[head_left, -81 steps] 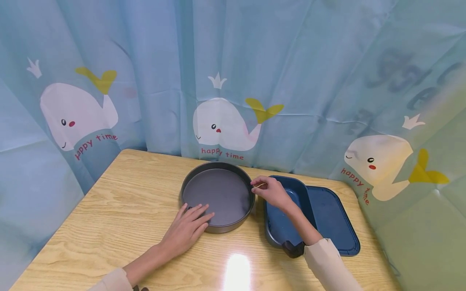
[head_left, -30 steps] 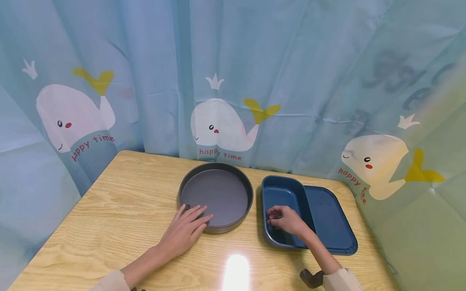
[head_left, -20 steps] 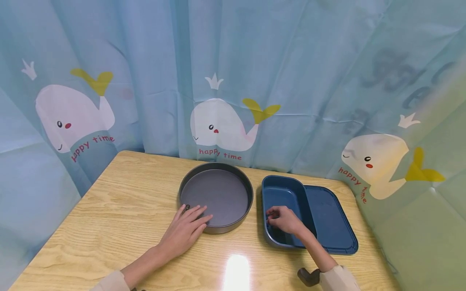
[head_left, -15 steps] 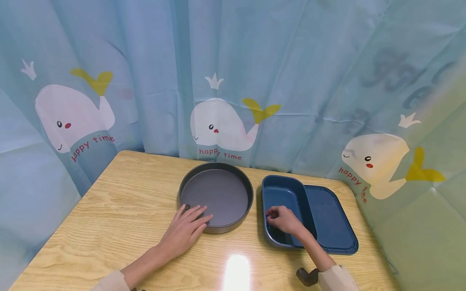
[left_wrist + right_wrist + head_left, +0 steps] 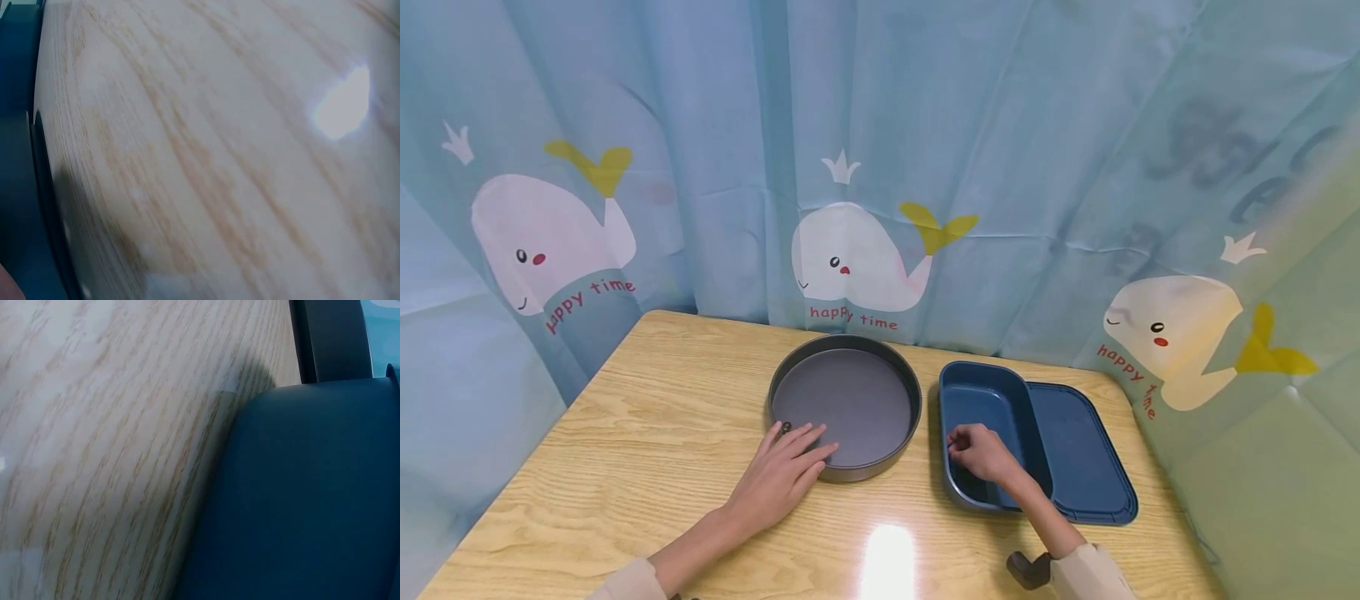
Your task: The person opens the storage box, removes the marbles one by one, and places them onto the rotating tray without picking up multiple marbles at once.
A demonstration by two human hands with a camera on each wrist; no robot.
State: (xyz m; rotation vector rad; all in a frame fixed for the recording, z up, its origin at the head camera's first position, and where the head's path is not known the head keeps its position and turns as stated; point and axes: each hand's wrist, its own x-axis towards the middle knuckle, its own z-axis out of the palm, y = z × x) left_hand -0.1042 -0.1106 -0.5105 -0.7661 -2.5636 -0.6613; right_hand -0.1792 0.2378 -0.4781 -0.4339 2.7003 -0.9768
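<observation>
In the head view, my left hand (image 5: 778, 483) lies with fingers spread over the near left rim of a round dark grey pan (image 5: 842, 400), its fingertips inside the pan. To the right of the pan stands a blue rectangular container (image 5: 1000, 404). My right hand (image 5: 985, 454) is inside it near its left wall, fingers bent and pointing down; whether they hold anything is hidden. The right wrist view shows the container's outer wall (image 5: 300, 487) and, behind it, part of the pan (image 5: 340, 344). Neither hand's grip shows in the wrist views.
A flat blue lid (image 5: 1090, 458) lies on the wooden table (image 5: 647, 417), right of the container and partly behind it. A curtain (image 5: 722, 167) with whale prints hangs behind the table. A dark curved piece (image 5: 1028, 571) sits at my right sleeve.
My right hand has moved from the pan's right rim, where it pinched a small brownish thing, into the blue container, and has since shifted only slightly. My left hand has stayed on the pan.
</observation>
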